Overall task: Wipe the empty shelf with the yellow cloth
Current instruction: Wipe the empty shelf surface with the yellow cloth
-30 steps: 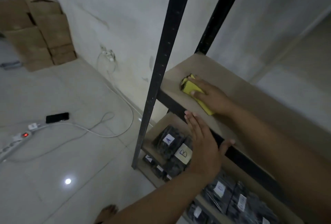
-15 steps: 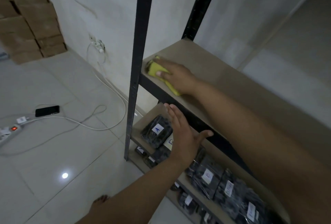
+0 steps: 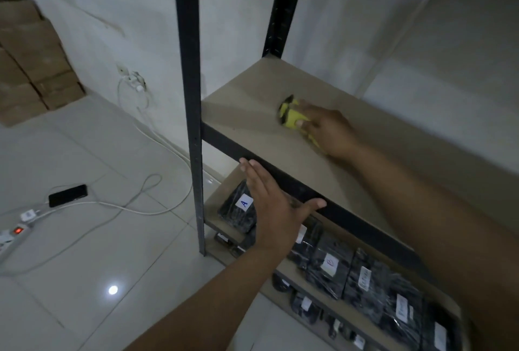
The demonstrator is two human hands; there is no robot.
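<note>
The empty shelf (image 3: 247,114) is a bare tan board in a black metal rack, at the middle of the head view. The yellow cloth (image 3: 290,116) lies bunched on the board, a little in from its left end. My right hand (image 3: 328,131) presses down on the cloth with fingers laid flat over it; most of the cloth is hidden under the palm. My left hand (image 3: 272,207) hovers in front of the shelf's black front rail, fingers straight and thumb spread, holding nothing.
Black wrapped packages with white labels (image 3: 331,263) fill the lower shelves. A black upright post (image 3: 191,97) stands at the rack's front left corner. On the tiled floor lie a phone (image 3: 67,195), a power strip (image 3: 14,234) and white cables. Cardboard boxes (image 3: 31,64) are stacked at far left.
My right hand has slid the cloth away from the shelf's left front corner, toward the right and back. The left hand stays open by the front rail. The view shifted.
</note>
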